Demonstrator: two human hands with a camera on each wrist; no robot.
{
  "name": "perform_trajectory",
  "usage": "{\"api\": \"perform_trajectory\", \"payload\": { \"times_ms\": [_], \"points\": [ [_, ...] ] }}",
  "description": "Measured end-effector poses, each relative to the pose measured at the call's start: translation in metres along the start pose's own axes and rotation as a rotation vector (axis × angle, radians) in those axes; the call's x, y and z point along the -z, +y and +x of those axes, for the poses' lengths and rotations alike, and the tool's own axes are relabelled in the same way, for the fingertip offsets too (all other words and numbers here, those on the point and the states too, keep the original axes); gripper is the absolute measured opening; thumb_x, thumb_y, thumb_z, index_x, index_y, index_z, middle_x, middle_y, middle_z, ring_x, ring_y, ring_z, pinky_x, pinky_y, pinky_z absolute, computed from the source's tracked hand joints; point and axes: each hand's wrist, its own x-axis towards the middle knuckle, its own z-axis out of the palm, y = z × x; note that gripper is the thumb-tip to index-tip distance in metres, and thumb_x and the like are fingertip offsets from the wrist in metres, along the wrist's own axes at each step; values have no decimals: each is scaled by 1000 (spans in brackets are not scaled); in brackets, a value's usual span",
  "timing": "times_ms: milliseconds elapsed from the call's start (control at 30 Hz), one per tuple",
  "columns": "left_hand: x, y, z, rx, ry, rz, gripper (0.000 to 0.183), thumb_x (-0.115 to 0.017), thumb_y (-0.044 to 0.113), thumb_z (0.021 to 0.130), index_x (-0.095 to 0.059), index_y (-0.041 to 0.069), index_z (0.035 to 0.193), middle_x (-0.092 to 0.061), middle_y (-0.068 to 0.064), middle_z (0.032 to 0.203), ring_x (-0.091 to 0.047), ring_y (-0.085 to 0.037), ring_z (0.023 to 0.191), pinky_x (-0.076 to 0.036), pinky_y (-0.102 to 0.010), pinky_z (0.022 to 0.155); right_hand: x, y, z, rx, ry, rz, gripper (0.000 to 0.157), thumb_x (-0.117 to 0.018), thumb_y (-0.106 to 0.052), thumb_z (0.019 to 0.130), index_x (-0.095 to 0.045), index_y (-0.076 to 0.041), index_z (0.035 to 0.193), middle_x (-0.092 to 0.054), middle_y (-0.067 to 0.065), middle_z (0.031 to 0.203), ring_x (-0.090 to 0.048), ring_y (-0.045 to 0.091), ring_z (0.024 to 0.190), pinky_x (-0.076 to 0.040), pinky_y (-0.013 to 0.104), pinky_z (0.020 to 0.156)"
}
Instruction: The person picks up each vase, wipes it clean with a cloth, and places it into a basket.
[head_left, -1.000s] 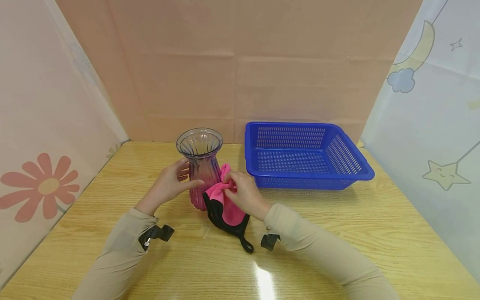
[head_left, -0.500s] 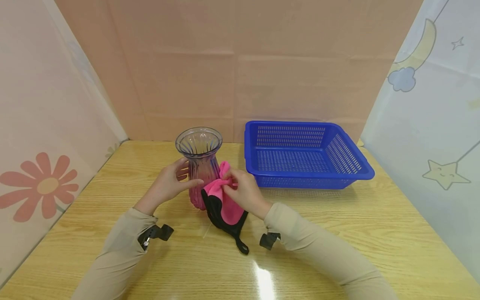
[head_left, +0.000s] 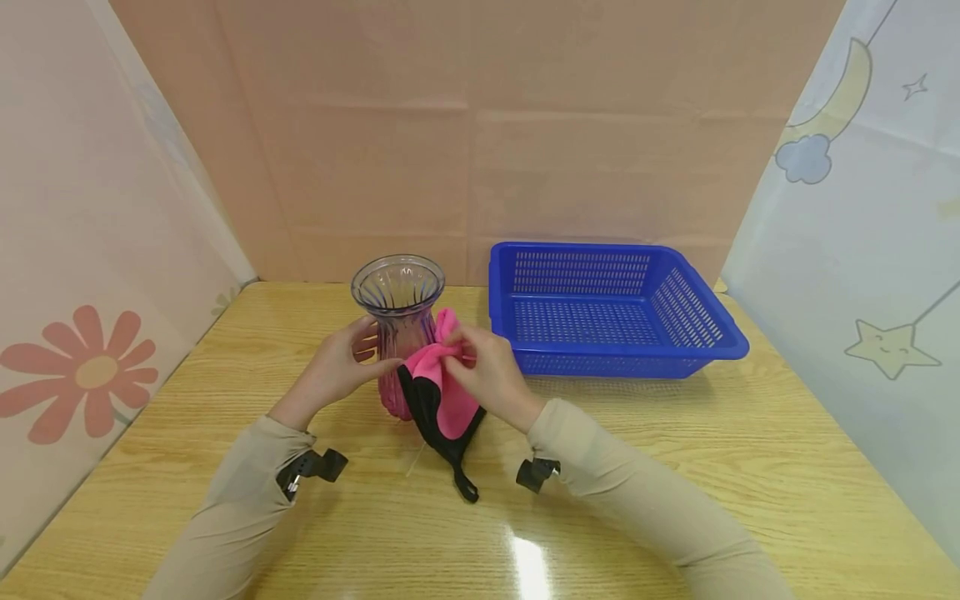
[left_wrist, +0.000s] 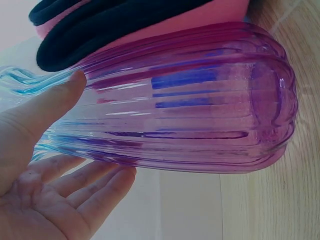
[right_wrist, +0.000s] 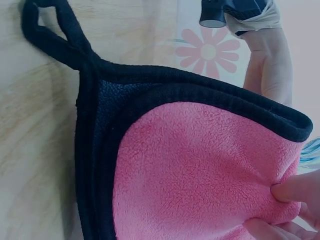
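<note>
A ribbed glass vase, pink below and bluish at its flared rim, stands upright on the table. My left hand holds its left side, thumb across the front and fingers on the far side; the left wrist view shows this grip on the vase. With thumb and fingers my right hand pinches a pink cleaning cloth with black edging and a black hanging loop. The cloth lies against the vase's right side and covers part of it. In the right wrist view the folded cloth hangs from the fingertips.
A blue plastic basket with slotted walls stands at the back right, close to my right hand. The wooden table meets a tan back sheet and printed side panels. Wrist straps sit at the cuffs.
The right hand has slid the cloth slightly up and left along the vase, and the hanging loop has swung left. My left hand and the vase stay in place.
</note>
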Motion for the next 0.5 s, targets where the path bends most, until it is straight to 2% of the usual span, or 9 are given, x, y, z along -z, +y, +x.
{"api": "perform_trajectory", "payload": {
  "times_ms": [167,500],
  "points": [
    [0,0,1,-21,7,2,63,-66,10,84,-36,-4,138,-46,-33,134,-53,-47,117,-48,-51,95,3,-5,5,6,25,14,9,-65,2,81,-62,0,89,-68,16,91,-71,26,86,-59,25,72],
    [0,1,-1,-2,1,0,64,-66,10,85,-35,-2,140,-47,-32,134,-52,-47,118,-47,-52,97,10,-16,15,42,75,48,11,-66,2,81,-63,2,92,-68,17,94,-71,26,86,-60,27,73]
  ]
}}
